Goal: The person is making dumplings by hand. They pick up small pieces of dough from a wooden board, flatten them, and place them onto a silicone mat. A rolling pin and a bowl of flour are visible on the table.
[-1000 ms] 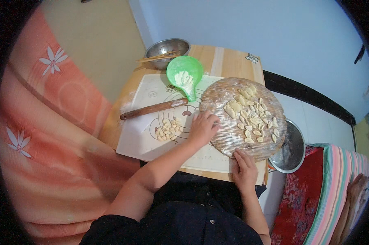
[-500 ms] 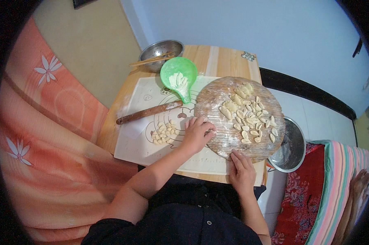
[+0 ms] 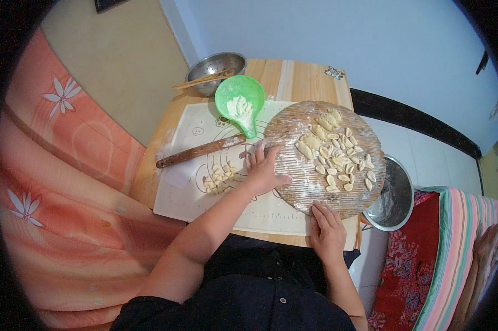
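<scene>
My left hand (image 3: 264, 171) is open over the white mat (image 3: 276, 218), thumb and fingers spread. It is at the left edge of a round ribbed board (image 3: 293, 176) dusted with flour. My right hand (image 3: 327, 229) lies at the board's near edge, fingers stretched out onto its rim. On the board are small shell-shaped dough pieces (image 3: 345, 160) and several larger, plump folded dough pieces (image 3: 318, 135). Left of my left hand sits a pile of small cut dough pieces (image 3: 220, 179). A brown rolling pin (image 3: 199, 152) lies beyond them.
A green scoop (image 3: 239, 91) with white flour stands beyond the rolling pin. Behind it is a metal bowl (image 3: 218, 63) with chopsticks (image 3: 202, 81) across it. A larger metal basin (image 3: 395, 193) sits low beyond the table's right side. An orange curtain (image 3: 67, 220) hangs at left.
My left hand has opened, its thumb and fingers spreading from a closer, curled pose, and turned slightly. My right hand stays at the board's rim.
</scene>
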`<state>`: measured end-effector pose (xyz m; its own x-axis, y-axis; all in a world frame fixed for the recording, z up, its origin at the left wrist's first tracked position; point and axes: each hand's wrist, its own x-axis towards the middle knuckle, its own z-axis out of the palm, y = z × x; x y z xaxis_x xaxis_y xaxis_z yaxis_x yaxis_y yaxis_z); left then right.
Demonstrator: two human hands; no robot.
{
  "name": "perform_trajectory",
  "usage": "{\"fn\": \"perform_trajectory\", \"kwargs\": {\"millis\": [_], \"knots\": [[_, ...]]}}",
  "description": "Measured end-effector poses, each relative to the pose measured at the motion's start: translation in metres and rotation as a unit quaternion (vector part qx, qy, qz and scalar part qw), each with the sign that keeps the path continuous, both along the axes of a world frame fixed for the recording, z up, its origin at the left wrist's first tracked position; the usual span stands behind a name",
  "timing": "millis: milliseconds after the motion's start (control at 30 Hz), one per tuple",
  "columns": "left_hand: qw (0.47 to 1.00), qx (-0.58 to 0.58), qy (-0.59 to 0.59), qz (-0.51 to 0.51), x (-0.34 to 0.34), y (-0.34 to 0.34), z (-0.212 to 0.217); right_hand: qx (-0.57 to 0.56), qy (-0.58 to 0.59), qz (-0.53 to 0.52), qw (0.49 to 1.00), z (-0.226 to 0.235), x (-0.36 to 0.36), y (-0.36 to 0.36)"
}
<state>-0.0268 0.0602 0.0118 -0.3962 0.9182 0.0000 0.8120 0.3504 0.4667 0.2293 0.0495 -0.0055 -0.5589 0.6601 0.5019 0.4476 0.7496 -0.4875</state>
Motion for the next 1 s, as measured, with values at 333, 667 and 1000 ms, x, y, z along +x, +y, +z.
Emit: {"fn": "perform_trajectory", "kwargs": {"millis": [333,667,1000], "knots": [[0.995,-0.092,-0.026,0.024,-0.023,0.034,0.011,-0.002,0.011,-0.002,1.000,0.002,0.000,-0.002],[0.992,0.106,-0.061,0.032,-0.021,0.020,0.013,0.014,0.026,-0.004,1.000,0.001,-0.001,-0.001],[0.940,0.096,-0.326,0.004,0.000,0.010,0.016,0.022,0.031,-0.001,0.999,0.003,0.001,-0.002]]}}
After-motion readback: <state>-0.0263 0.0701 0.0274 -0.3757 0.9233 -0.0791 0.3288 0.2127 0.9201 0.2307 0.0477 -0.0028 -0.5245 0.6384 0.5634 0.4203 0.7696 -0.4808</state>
